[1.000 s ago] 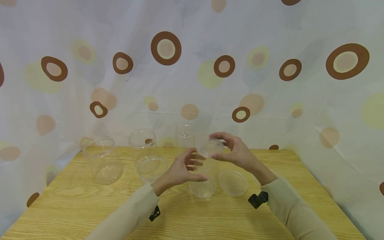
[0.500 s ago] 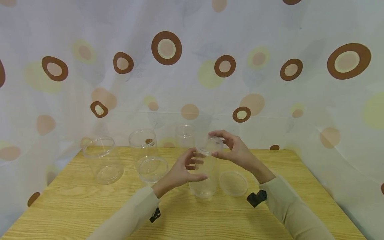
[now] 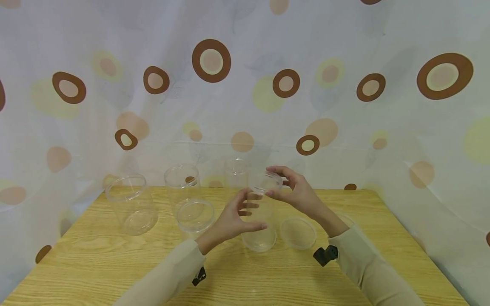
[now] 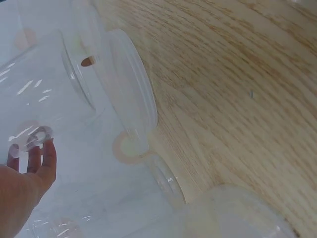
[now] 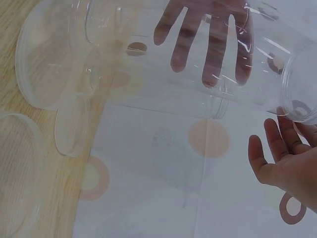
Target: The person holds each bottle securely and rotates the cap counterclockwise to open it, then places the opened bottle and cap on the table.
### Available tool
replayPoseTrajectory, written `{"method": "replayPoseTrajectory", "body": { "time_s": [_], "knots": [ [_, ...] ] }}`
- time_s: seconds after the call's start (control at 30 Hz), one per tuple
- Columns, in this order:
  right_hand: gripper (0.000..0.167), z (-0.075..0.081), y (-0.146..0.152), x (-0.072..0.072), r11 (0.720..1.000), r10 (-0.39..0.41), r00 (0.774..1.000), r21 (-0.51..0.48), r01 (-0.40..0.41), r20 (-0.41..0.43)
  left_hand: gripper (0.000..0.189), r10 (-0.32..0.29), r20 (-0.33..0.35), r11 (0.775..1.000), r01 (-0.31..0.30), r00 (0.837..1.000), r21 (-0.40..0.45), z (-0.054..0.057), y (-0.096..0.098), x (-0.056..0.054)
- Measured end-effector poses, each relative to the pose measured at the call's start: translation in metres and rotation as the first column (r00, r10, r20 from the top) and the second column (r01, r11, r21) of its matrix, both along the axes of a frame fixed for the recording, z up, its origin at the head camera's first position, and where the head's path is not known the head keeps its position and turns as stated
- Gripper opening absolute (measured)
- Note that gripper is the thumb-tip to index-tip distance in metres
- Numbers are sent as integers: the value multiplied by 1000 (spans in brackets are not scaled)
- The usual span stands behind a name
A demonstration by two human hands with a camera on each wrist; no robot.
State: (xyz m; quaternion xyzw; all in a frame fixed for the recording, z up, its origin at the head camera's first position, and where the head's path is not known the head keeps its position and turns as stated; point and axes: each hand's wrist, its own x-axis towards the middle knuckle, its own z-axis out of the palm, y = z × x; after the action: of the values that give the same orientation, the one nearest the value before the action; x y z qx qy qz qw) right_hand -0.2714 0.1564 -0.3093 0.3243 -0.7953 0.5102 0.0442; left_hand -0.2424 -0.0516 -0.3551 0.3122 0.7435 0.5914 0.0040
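A tall clear plastic jar (image 3: 260, 238) stands at the middle of the wooden table. My left hand (image 3: 233, 214) holds its side, with the thumb in front and the fingers behind; through the wall, in the right wrist view, the left fingers (image 5: 215, 54) look spread. At the jar's top my right hand (image 3: 298, 191) pinches a clear round lid (image 3: 269, 182) by its edge, thumb on the near side and fingers on the far side. The lid looks slightly tilted. How it sits on the rim is hard to tell through the plastic.
Several other clear jars stand to the left and behind: a wide one (image 3: 132, 208), another (image 3: 181, 178), a narrow one (image 3: 236, 170) and a nearer one (image 3: 195, 216). A flat clear lid (image 3: 298, 233) lies right of the held jar. A patterned curtain (image 3: 245, 106) hangs behind the table.
My right hand and the lid have shifted slightly up and to the left, and the lid's tilt has changed. The left hand has hardly moved and still holds the jar.
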Motion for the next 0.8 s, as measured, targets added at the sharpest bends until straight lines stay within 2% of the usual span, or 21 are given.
{"method": "replayPoseTrajectory", "body": {
  "time_s": [0.17, 0.43, 0.57, 0.67, 0.8],
  "knots": [
    [54, 0, 0, -1, 1000, 6, 1000, -3, -5, 18, 65, -13, 14, 1000, 13, 1000, -3, -3, -3, -3],
    [55, 2, 0, -1, 999, 50, 999, -4, -50, -19, 66, -69, 28, 998, 68, 997, 16, -3, -8, -5],
    [55, 2, 2, -4, 988, 153, 988, -28, -153, -8, 64, -127, 48, 992, 127, 991, 17, -2, -11, -5],
    [56, 3, 6, -6, 964, 260, 965, -73, -257, 24, 60, -183, 54, 983, 182, 982, 30, -1, -11, -5],
    [59, 5, 8, -7, 939, 337, 939, -96, -329, 76, 64, -191, 50, 981, 189, 980, 40, 0, -10, -5]
  ]
}}
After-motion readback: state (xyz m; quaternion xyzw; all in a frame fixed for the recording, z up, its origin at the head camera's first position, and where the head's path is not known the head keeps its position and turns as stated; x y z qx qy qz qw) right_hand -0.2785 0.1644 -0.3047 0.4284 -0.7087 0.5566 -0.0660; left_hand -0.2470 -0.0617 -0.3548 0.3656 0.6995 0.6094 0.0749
